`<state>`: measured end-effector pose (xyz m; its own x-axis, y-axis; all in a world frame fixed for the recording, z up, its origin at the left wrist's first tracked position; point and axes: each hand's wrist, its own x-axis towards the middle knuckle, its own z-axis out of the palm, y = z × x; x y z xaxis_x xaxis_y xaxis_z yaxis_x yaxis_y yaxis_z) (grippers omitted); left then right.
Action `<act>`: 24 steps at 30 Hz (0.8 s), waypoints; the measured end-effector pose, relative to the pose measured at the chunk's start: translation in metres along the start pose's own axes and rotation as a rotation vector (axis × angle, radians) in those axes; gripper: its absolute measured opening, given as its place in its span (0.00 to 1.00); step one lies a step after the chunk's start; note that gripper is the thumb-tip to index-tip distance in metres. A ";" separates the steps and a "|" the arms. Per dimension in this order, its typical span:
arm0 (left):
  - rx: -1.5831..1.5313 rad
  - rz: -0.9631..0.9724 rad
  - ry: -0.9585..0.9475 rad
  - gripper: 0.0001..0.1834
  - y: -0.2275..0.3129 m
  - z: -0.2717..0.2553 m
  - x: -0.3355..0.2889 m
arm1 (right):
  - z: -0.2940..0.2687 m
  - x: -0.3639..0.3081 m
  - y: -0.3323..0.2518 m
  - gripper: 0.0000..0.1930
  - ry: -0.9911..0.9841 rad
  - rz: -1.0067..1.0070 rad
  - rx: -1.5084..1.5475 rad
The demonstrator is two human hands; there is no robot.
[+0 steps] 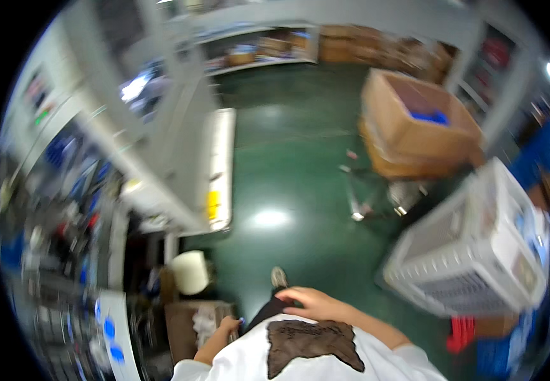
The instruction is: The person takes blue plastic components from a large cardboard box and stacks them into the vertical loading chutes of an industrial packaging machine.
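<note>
My right hand (pixel 310 303) is held in front of my waist, over the dark trousers and the white shirt. Its fingers are loosely stretched and nothing shows in them. Down at my left side, my left hand (pixel 229 325) is closed, with a small bluish spot at its fingers that is too blurred to name. Next to this hand stands an open brown carton (pixel 183 327) with whitish crumpled material (pixel 204 325) inside. One shoe (pixel 278 277) shows ahead of me on the green floor.
A large carton (pixel 389 127) with something blue inside stands ahead right, near a metal cart frame (pixel 354 206). Closer on the right is a white plastic crate (pixel 459 254). Cluttered benches (pixel 65 228) and a pale stool (pixel 190 273) line the left. Shelves (pixel 256 63) stand at the back.
</note>
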<state>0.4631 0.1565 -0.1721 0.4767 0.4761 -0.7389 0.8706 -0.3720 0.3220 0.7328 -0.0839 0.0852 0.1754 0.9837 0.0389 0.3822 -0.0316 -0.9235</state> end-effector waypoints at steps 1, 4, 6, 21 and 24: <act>0.075 -0.019 0.023 0.27 -0.002 0.000 0.023 | -0.017 0.001 0.002 0.18 0.063 0.030 -0.012; 0.207 -0.055 -0.161 0.24 0.003 -0.015 0.113 | -0.080 -0.004 0.023 0.19 0.245 0.146 -0.057; 0.225 -0.071 -0.232 0.21 0.047 -0.045 0.150 | -0.115 -0.011 0.043 0.20 0.358 0.271 -0.065; -0.310 1.497 0.040 0.11 0.842 -0.259 0.175 | -0.349 0.000 0.116 0.15 1.325 0.517 -0.205; -0.250 1.733 -0.019 0.09 0.943 -0.245 0.128 | -0.397 -0.007 0.131 0.13 1.559 0.508 -0.289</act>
<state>1.3747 0.0624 0.1818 0.7940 -0.3130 0.5212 -0.6009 -0.2739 0.7509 1.1415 -0.1647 0.1155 0.9356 -0.2396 0.2592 0.1193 -0.4766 -0.8710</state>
